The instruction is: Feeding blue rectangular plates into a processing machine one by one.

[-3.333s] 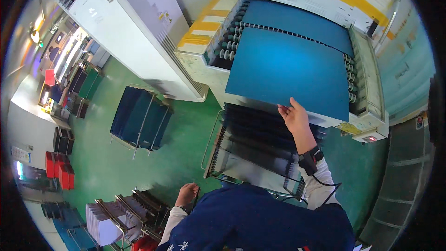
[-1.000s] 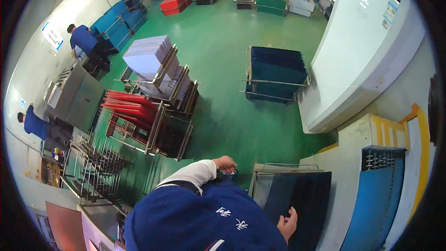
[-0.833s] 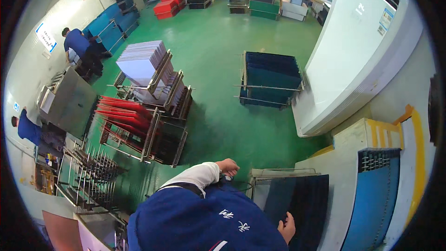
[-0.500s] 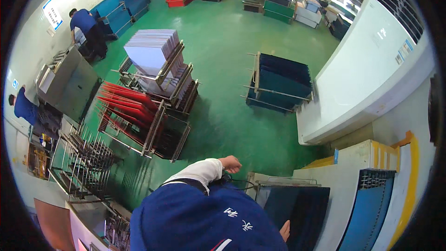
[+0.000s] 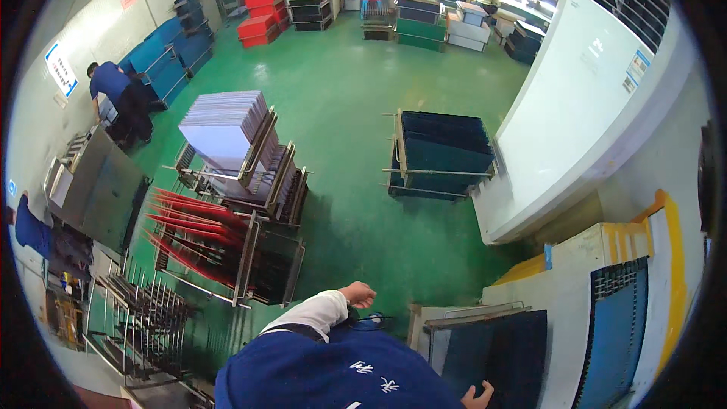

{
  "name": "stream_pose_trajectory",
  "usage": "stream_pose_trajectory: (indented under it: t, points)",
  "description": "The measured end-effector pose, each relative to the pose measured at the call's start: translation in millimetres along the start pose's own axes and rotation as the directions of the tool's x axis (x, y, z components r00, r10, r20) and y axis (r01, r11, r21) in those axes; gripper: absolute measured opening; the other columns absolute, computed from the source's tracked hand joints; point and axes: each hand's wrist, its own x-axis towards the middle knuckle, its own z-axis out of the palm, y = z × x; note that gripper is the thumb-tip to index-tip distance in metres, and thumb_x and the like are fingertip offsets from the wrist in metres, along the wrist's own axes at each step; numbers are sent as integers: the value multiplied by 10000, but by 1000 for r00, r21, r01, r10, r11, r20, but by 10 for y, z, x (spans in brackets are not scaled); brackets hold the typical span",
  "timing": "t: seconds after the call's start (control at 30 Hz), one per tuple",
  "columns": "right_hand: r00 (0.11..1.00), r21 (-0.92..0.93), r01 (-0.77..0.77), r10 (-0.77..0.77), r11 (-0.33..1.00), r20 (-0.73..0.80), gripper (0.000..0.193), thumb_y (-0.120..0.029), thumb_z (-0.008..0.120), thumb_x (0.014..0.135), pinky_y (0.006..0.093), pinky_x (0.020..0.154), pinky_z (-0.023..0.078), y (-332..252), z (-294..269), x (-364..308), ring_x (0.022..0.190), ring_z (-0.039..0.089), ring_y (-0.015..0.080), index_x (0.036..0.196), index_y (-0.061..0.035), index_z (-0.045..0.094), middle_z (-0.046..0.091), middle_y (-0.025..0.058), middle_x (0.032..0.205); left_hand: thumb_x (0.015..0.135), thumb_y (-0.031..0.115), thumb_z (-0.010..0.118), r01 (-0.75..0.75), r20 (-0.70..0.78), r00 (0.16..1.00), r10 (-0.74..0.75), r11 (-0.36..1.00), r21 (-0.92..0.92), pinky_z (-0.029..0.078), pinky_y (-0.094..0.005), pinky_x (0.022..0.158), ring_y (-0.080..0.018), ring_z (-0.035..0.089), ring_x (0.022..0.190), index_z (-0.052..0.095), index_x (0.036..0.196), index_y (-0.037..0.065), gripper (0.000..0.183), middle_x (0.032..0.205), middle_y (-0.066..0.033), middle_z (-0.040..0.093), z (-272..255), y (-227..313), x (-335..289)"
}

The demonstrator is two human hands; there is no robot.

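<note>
My left hand (image 5: 357,295), in a white sleeve, is held out in front of my blue top with its fingers curled in. Nothing shows in it. A thin dark cord (image 5: 372,323) loops just below that wrist. My right hand (image 5: 477,396) is at the lower edge, only partly in view. Its thumb and fingers are apart, beside a rack of dark panels (image 5: 496,356) at my right; whether it touches them I cannot tell.
Racks of red panels (image 5: 189,220) and white panels (image 5: 221,125) stand front left, near a metal prong rack (image 5: 144,303). A rack of dark green panels (image 5: 447,144) stands ahead, beside a white air conditioner (image 5: 575,106). A person (image 5: 117,91) bends by the left wall.
The view has tilted up and shifted right. My right hand has changed from flat fingers to a curved, spread shape. My left hand remains curled.
</note>
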Motion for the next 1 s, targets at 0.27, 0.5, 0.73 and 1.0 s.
stream_pose_trajectory:
  t: [0.27,0.5,0.73,1.0]
  points:
    - [971,-517,112,18,849,239,299,-281,611,882,441,856,473,180,23,-26,917,590,392,939,13,618,617,211,983,927,152,571,-37,-127,990,55,990,139,341,-259,448,-103,439,536,491,835,64,150,651,-8,449,192,274,-480]
    - [972,-400,143,-53,905,227,464,-402,583,880,486,875,450,588,49,38,923,582,445,894,58,643,632,271,934,925,162,572,-18,-225,972,61,981,191,367,-265,456,-114,481,549,537,872,47,132,657,-12,483,224,314,-501]
    - [937,-301,-266,319,916,141,451,-206,714,725,423,987,421,427,-3,398,1122,544,419,1036,106,616,595,291,1150,934,152,524,-3,-113,993,21,988,158,348,-272,449,-112,444,537,469,791,79,169,636,10,425,-160,88,-241]
    - [950,-376,-288,313,881,5,450,-249,709,739,437,992,418,844,166,296,1131,539,419,1008,101,623,576,301,1185,922,151,562,0,-191,981,31,988,156,418,-308,477,-167,552,588,515,895,47,117,713,-51,559,159,198,-403]
